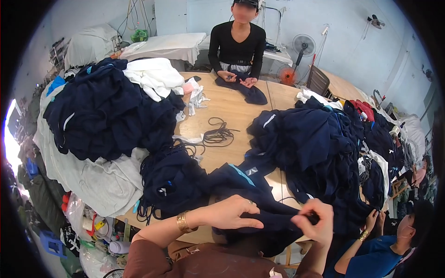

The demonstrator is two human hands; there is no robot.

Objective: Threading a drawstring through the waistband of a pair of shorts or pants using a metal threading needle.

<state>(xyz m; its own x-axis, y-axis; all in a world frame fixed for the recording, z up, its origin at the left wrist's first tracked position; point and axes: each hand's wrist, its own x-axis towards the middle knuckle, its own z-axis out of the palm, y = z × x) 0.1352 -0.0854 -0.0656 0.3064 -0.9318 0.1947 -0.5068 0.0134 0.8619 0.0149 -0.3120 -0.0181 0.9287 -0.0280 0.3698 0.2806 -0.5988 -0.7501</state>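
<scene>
A navy garment (273, 208) with a light-blue stripe lies over the table edge in front of me. My left hand (234, 213), with a gold bracelet at its wrist, grips the garment's edge between thumb and fingers. Right of it, my right hand (317, 221) is closed in a pinch where the fabric edge ends. A thin dark cord (289, 199) curves up to these fingers, which partly hide what they hold. Beside my left forearm sits a bunched navy garment (178, 178) with dark cords hanging round it.
Large navy garment piles stand left (106, 116) and right (315, 139). Coiled dark cords (219, 134) lie mid-table (245, 116). A person in black (237, 48) handles dark cloth across from me; another in blue (378, 255) works close at my right.
</scene>
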